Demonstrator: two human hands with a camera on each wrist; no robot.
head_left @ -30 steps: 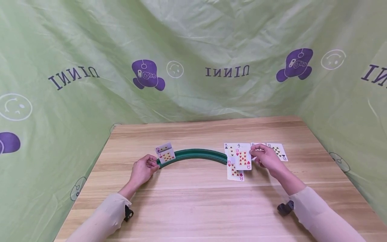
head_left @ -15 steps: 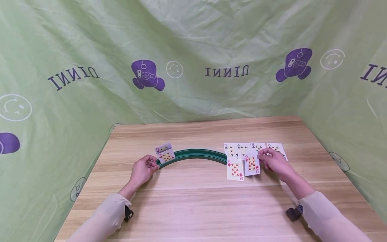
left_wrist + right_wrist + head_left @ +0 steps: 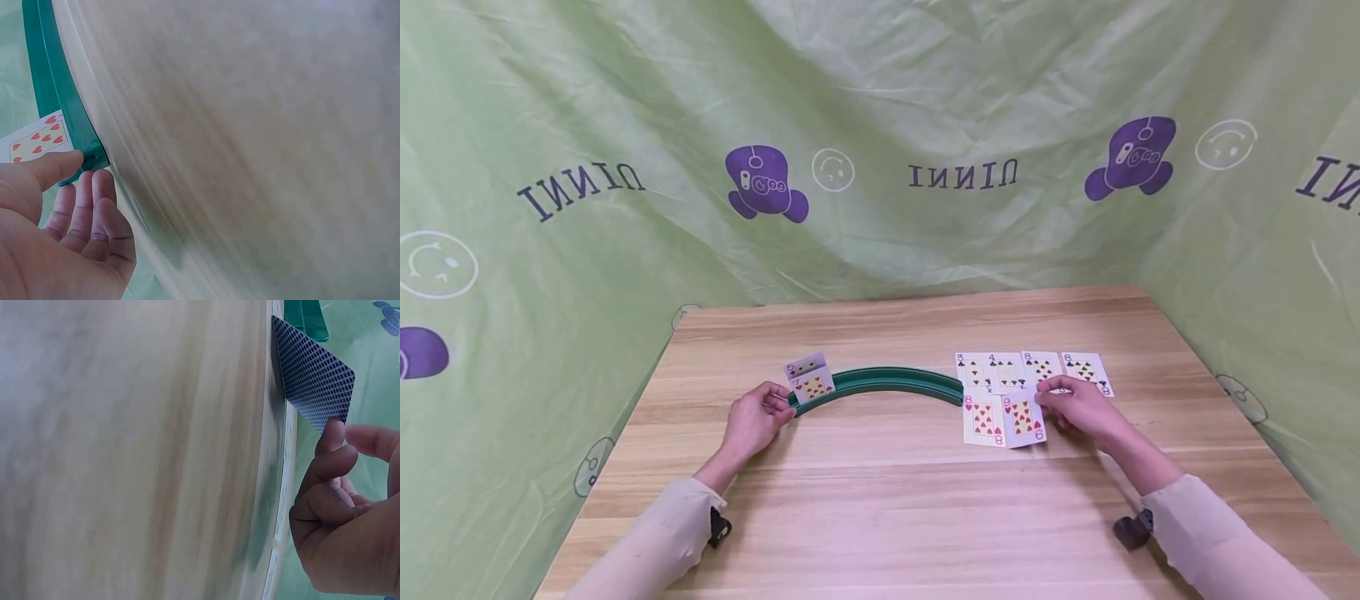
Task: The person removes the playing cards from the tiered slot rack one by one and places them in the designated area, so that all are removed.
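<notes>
My left hand (image 3: 754,423) pinches the left end of a curved green card holder (image 3: 898,380) between thumb and fingers. At that end, the seven of hearts (image 3: 814,387) stands in front of a five (image 3: 806,367). My right hand (image 3: 1078,408) pinches the nine of hearts (image 3: 1022,419) by its upper right corner, its face toward the head camera. This card is tilted, its lower edge close over the table, directly right of the eight of hearts (image 3: 982,422). In the right wrist view, its dark patterned back (image 3: 315,375) shows, slanting up from the tabletop.
Behind the nine lies a row of cards: the three of clubs (image 3: 973,371), a four (image 3: 1006,372), and two black eights, one (image 3: 1042,365) partly behind my right fingers and one (image 3: 1084,372) farther right. A green printed cloth (image 3: 880,250) hangs behind the wooden table (image 3: 880,508).
My right hand has moved the nine of hearts right and toward me, off the three, four and eight of hearts, and lowered it beside the eight. My left hand stays in place.
</notes>
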